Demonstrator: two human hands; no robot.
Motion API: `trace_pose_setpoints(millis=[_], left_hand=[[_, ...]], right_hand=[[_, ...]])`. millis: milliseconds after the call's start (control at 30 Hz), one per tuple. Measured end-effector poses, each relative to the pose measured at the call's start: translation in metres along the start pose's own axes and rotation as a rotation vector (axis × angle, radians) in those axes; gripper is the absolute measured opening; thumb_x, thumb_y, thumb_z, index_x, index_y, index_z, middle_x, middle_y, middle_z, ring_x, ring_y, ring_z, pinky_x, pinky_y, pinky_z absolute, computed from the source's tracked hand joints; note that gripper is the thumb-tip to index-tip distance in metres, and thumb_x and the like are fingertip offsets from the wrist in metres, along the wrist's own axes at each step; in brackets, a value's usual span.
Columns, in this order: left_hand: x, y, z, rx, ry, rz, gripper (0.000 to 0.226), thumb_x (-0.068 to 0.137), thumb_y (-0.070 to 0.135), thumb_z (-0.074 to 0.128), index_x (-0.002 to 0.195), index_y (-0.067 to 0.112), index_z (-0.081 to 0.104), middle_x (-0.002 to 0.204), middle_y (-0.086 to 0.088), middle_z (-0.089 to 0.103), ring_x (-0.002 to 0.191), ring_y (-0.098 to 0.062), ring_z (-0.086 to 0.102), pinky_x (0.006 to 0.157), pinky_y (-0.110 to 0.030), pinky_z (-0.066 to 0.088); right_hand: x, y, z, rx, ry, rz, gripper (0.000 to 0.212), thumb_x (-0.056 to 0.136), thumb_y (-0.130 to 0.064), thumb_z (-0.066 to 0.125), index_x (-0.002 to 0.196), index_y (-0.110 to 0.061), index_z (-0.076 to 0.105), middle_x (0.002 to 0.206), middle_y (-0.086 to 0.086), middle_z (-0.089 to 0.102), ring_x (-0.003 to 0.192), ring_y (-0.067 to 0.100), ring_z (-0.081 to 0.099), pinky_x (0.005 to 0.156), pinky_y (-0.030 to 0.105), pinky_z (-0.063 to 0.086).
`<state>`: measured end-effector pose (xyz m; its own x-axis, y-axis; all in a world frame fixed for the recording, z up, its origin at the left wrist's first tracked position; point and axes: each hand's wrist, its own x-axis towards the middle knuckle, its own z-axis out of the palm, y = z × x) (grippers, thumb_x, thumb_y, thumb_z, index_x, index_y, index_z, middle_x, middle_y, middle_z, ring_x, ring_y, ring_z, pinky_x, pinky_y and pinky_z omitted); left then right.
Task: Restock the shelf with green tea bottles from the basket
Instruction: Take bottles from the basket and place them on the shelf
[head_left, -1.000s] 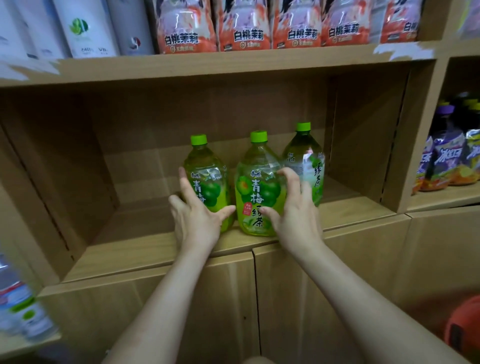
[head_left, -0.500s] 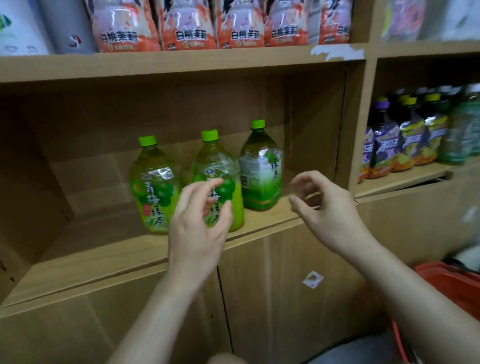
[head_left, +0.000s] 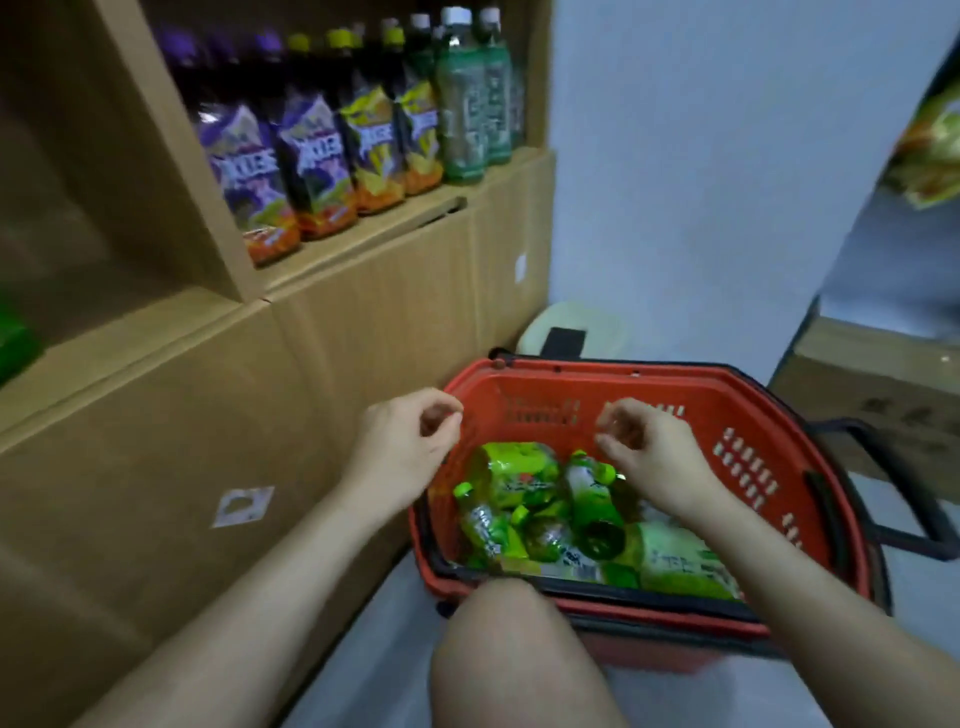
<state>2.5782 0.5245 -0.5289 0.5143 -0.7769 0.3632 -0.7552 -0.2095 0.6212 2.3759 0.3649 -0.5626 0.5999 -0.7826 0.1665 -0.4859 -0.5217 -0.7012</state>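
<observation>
A red plastic basket (head_left: 743, 415) sits on the floor to the right of the wooden shelf unit (head_left: 156, 395). Several green tea bottles (head_left: 519, 475) lie on their sides in a heap inside it. My left hand (head_left: 408, 449) hovers over the basket's left rim, fingers loosely curled, holding nothing. My right hand (head_left: 652, 457) hangs above the bottles, fingers curled and apart, also holding nothing. Only a green sliver (head_left: 13, 338) of the stocked bottles shows at the far left edge.
Purple, yellow and green drink bottles (head_left: 332, 140) fill the shelf compartment at upper left. A black basket handle (head_left: 914, 483) sticks out on the right. My knee (head_left: 514, 654) is in front of the basket. A pale round object (head_left: 576, 325) lies behind it by the wall.
My view has swung right and down from the shelf to the basket. Both hands left the bottles standing on the shelf and now hover over the basket.
</observation>
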Motion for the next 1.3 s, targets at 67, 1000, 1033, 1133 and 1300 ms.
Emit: trace_pose_setpoints(millis=[67,1000,1033,1133,1300], left_hand=[[0.014,-0.001,0.039,0.017,-0.112,0.007,0.009,0.081,0.015,0.068,0.084,0.022,0.073,0.070,0.016,0.063,0.067,-0.002,0.059,0.068,-0.016,0.045],[0.067,-0.018,0.162,0.627,-0.848,0.226,0.061,0.053,0.064,0.079,0.084,0.013,0.066,0.079,-0.002,0.064,0.076,-0.023,0.061,0.067,-0.033,0.052],[0.070,-0.013,0.144,0.637,-0.794,0.256,0.062,0.053,0.062,0.079,0.091,0.015,0.066,0.083,-0.001,0.065,0.079,-0.023,0.061,0.071,-0.034,0.053],[0.068,0.000,0.076,0.612,-0.634,0.274,0.080,0.056,0.061,0.078,0.122,0.020,0.057,0.108,-0.001,0.060,0.100,-0.023,0.058,0.084,-0.036,0.049],[0.039,0.033,-0.039,0.402,-0.314,0.199,0.084,0.051,0.055,0.083,0.127,0.031,0.056,0.112,0.008,0.054,0.103,-0.015,0.056,0.089,-0.033,0.047]], right_hand=[[0.005,0.034,0.009,-0.064,-0.114,0.122,0.022,0.081,-0.023,0.072,0.099,-0.022,0.060,0.086,-0.002,0.066,0.086,0.021,0.063,0.075,0.028,0.045],[0.019,0.081,0.027,0.876,-0.116,0.625,0.055,0.084,-0.037,0.066,0.134,-0.019,0.051,0.116,0.009,0.068,0.100,0.028,0.069,0.086,0.049,0.055],[0.014,0.075,0.021,0.940,-0.095,0.596,0.056,0.082,-0.027,0.068,0.135,-0.018,0.050,0.116,0.009,0.068,0.101,0.028,0.069,0.083,0.047,0.056],[0.003,0.050,0.009,1.012,-0.136,0.471,0.063,0.068,0.001,0.071,0.127,-0.013,0.055,0.112,0.014,0.070,0.099,0.032,0.069,0.082,0.045,0.055],[-0.002,-0.026,-0.004,0.974,-0.193,0.213,0.068,0.060,0.006,0.077,0.121,-0.016,0.054,0.102,0.007,0.073,0.092,0.023,0.071,0.071,0.032,0.058]])
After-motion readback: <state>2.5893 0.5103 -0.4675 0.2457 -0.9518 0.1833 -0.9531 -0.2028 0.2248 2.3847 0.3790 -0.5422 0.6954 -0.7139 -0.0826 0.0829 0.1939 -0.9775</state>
